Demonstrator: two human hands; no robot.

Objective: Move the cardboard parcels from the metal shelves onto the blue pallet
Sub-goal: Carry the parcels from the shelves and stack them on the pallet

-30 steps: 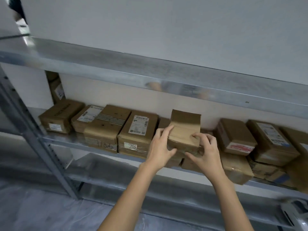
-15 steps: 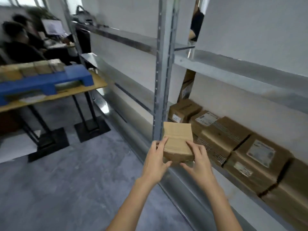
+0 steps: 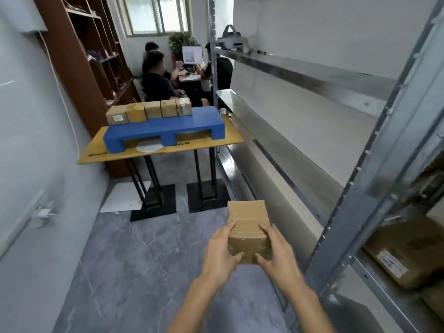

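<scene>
Parcel [image 3: 247,227] now off shelf, both hands

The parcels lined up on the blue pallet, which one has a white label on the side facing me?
The leftmost parcel in the row on the blue pallet. Its front face carries a small white label; the other four show plain brown cardboard toward the camera.

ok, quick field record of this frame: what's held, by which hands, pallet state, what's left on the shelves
held: small cardboard parcel, clear of the shelves
left hand: grips parcel's left side
right hand: grips parcel's right side
blue pallet: on a wooden table, ahead across the floor
on pallet: row of five parcels along its far edge, near part bare
metal shelves: on the right; labelled parcel on a lower shelf
status: carrying, not yet placed
</scene>
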